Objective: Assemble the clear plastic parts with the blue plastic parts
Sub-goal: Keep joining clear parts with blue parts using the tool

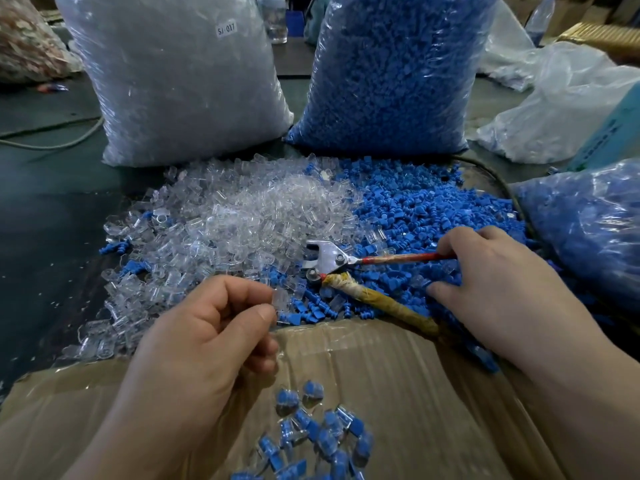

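Observation:
A heap of clear plastic parts point(242, 209) lies on the table beside a heap of blue plastic parts point(415, 209). My left hand point(207, 337) pinches one clear part point(281, 298) between thumb and forefinger, just above the near edge of the heaps. My right hand point(495, 282) rests palm down on the blue heap with its fingers bent into the parts. What those fingers hold is hidden. Several joined blue-and-clear pieces point(318, 427) lie on the cardboard flap point(415, 375) in front of me.
Metal pliers point(329, 259) lie on the heaps, their red handle running under my right fingers. A large bag of clear parts point(180, 74) and one of blue parts point(391, 71) stand behind. Another blue-filled bag point(588, 230) sits at the right, and a cable point(52, 140) at the left.

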`<state>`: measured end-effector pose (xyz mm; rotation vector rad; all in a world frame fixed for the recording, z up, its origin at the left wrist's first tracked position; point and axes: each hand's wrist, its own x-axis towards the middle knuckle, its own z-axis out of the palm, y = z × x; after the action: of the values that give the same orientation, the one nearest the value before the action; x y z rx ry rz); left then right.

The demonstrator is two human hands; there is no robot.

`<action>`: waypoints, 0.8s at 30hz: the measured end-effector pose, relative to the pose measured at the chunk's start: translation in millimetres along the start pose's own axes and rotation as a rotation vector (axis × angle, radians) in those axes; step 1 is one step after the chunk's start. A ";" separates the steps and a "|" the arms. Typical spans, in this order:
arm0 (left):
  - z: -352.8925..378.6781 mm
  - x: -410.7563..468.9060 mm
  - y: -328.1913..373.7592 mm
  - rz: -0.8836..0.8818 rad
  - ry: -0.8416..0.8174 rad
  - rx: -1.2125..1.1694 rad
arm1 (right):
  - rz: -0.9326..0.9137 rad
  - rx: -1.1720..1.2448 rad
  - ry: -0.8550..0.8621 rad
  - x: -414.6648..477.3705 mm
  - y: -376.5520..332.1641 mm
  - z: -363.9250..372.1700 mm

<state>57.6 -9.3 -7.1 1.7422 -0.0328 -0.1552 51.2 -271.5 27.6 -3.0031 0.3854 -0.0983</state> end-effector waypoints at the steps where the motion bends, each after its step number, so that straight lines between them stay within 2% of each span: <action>1: 0.9 -1.3 1.7 -0.010 0.001 -0.021 | -0.004 0.030 0.020 0.3 0.7 -0.5; 7: 1.4 -3.0 -0.5 0.066 0.030 0.032 | -0.054 0.093 0.091 6.5 9.8 -1.3; 10: -1.1 -2.3 -2.3 0.098 0.058 0.058 | -0.092 0.299 0.225 2.5 3.9 -0.6; 12: -1.4 -2.0 -2.9 0.092 0.058 0.049 | -0.091 0.491 0.228 0.1 -3.6 2.3; 19: 4.6 -4.4 0.3 0.046 -0.007 0.050 | -0.121 0.921 0.074 -6.9 -29.7 14.4; 21: 5.0 -4.1 -1.8 0.031 -0.005 0.033 | -0.061 1.194 -0.058 -9.5 -35.5 13.8; 24: 5.7 -3.5 -5.3 0.014 0.004 -0.015 | 0.066 1.683 -0.349 -12.7 -44.8 15.5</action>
<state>53.1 -13.6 -13.0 1.7273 -0.0402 -0.1414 51.3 -223.6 16.9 -1.3032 0.1701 0.0825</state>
